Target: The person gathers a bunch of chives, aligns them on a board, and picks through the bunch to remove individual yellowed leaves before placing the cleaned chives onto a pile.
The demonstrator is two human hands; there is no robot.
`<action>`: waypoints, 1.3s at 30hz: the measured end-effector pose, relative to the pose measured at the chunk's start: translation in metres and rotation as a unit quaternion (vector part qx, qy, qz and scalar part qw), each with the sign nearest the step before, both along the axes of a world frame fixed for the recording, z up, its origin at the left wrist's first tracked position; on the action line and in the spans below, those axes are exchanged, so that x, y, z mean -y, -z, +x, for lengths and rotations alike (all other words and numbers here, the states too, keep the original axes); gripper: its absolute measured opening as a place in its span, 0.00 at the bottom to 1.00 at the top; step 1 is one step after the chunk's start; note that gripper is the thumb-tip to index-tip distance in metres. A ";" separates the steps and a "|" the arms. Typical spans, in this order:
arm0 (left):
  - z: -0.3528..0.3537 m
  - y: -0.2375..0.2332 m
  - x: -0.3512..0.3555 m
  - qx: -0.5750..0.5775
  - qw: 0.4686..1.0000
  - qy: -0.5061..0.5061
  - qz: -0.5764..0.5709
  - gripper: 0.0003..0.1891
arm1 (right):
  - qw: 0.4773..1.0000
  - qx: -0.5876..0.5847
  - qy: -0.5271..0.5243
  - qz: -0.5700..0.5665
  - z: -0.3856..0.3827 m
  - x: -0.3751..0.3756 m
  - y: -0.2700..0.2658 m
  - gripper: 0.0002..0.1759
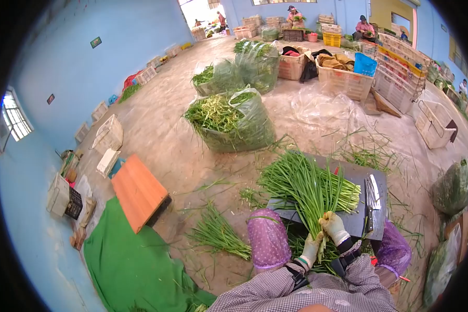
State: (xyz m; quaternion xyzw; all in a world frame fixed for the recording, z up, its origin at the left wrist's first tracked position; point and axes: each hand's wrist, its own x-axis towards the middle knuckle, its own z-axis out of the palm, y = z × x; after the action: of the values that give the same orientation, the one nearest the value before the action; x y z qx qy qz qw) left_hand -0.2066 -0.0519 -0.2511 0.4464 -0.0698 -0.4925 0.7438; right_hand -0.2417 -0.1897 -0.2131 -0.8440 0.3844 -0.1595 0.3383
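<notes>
Both gloved hands are closed round the lower end of a bunch of long green stalks (309,195), which fans out away from the body over a dark board (322,165). My left hand (311,248) is lower and nearer the body. Just above it and to the right, my right hand (333,226) wraps the same bunch. More cut stalks (348,195) lie on the board under and beside the bunch, their pale ends pointing right. A knife (372,200) with a black handle rests at the board's right side, apart from the hands.
Loose stalks (218,233) lie on the floor left of my knee. Beyond the board stands a full bag of greens (234,122). An orange board (139,190) and green cloth (125,260) are at left. Crates (346,83) and seated people (365,30) are farther back.
</notes>
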 end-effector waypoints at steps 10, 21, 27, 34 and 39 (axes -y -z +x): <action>0.006 -0.014 0.004 0.044 0.998 -0.045 0.022 0.15 | 0.993 -0.085 -0.080 0.031 0.023 0.038 0.003 0.18; 0.005 -0.029 -0.002 -0.016 1.000 -0.022 -0.005 0.15 | 0.913 0.275 0.039 0.298 0.009 0.090 -0.117 0.13; 0.006 -0.012 -0.001 -0.155 0.981 -0.001 -0.118 0.22 | 0.898 0.197 0.013 0.393 -0.019 0.034 -0.075 0.14; 0.005 -0.021 -0.002 -0.092 0.991 0.029 -0.088 0.19 | 0.879 0.272 0.099 0.378 -0.020 0.016 -0.029 0.09; 0.007 -0.014 -0.002 -0.064 0.995 0.036 -0.067 0.19 | 0.971 0.200 0.128 0.025 -0.026 0.024 -0.027 0.09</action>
State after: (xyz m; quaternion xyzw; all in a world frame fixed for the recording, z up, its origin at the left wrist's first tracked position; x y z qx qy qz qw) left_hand -0.1998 -0.0498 -0.2371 0.3609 -0.0709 -0.5404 0.7567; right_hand -0.2679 -0.2134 -0.1866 -0.7298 0.4182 -0.3570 0.4062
